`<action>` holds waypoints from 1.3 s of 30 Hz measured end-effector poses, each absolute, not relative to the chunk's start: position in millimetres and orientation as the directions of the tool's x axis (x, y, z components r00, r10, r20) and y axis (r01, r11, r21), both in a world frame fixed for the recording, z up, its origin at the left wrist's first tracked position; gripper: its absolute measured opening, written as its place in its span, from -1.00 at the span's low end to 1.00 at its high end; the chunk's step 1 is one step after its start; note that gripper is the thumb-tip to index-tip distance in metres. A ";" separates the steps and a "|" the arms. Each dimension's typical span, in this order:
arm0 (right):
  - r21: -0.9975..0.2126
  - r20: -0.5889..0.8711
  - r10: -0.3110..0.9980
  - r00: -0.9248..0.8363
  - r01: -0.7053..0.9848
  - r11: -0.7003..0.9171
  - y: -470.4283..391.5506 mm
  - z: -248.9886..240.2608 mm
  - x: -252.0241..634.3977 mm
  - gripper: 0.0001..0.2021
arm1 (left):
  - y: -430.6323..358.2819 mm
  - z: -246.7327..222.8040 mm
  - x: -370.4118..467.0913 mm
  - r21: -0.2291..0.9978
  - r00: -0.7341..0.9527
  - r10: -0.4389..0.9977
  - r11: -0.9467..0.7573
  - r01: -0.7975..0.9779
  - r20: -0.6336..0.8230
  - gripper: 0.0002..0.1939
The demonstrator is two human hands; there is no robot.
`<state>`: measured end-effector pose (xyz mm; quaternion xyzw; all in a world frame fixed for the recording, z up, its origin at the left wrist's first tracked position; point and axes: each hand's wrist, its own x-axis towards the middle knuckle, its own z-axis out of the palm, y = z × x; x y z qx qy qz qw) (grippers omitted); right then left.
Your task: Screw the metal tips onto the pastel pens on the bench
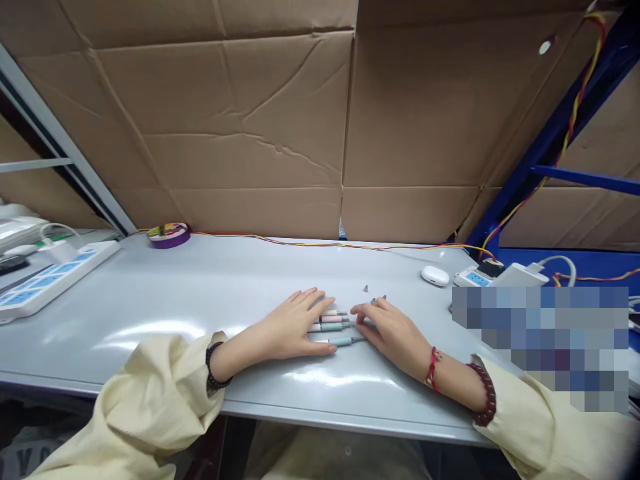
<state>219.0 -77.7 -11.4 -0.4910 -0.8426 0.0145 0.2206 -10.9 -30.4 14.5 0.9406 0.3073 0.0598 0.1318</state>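
Observation:
Several pens lie side by side on the grey table, their tips toward the right. Among them are a pink pen [334, 319], a green pen [330, 327] and a light blue pen [341, 342], the last set a little nearer to me. My left hand [295, 328] rests palm down over their left ends, fingers spread, hiding part of them. Just right of the pen tips is my right hand [387, 328], fingers loosely bent and apart, with nothing visible in them. Beyond it sits a small grey cone-shaped piece [365, 289]; similar pieces lie close to its fingers, partly hidden.
A purple-edged roll of tape [169, 235] stands at the back left. Power strips lie at the left [60, 280] and right [475, 277]. A white earbud case [435, 275] sits at the back right. Cables run along the cardboard wall [250, 133].

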 end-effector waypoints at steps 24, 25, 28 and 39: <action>-0.434 0.348 0.827 -0.442 0.706 0.560 -79.0 -16.6 215.1 -0.86 | -22.6 1.8 -6.9 0.249 0.839 0.544 -0.810 0.530 -0.017 -0.24; -0.445 0.346 0.831 -0.435 0.704 0.554 -78.2 -16.8 215.0 -0.87 | -22.3 1.6 -6.6 0.246 0.839 0.543 -0.812 0.529 -0.013 -0.23; -0.477 0.368 0.831 -0.417 0.683 0.554 -79.4 -14.5 216.2 -0.83 | -22.1 2.0 -6.8 0.233 0.840 0.543 -0.815 0.531 -0.015 -0.23; -0.954 0.173 0.973 -0.150 0.219 0.203 -101.0 -5.5 188.1 -0.64 | -23.8 -3.3 -6.5 0.213 0.817 0.576 -0.802 0.558 0.027 -0.24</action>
